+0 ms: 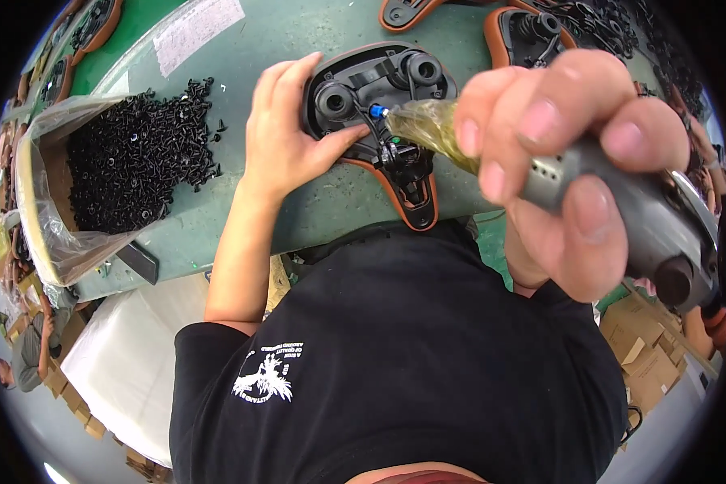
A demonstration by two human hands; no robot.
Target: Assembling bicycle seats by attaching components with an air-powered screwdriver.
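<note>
1. Far left on the green table point(218, 89): a plastic-lined box point(34, 206) lying with a big heap of black screws point(137, 161) spilling out its right side. A few strays sit just beside the heap.

2. Next over, the left hand point(282, 145). Fingers run along the housing's left rim, thumb is spread away from them and laid over its face, so I'd call it clamped on that edge.

3. Middle: the black-and-orange housing point(401, 155), flat on the table, inner side up. Long axis runs from the wide end, away from the person, down to a narrow tail pointing back at the body, leaning a bit right. Left hand's clearly the nearer one, actually touching it.

4. Right of that, the right hand point(573, 105) is wrapped around a grey power driver point(649, 222). Housing lies left of those fingers, and the driver points that way, slanting across the long axis. Blue tip point(377, 111) is over the wide end, near the left thumb; can't tell if it's touching.

5. Upper right: another housing point(528, 36).
</note>
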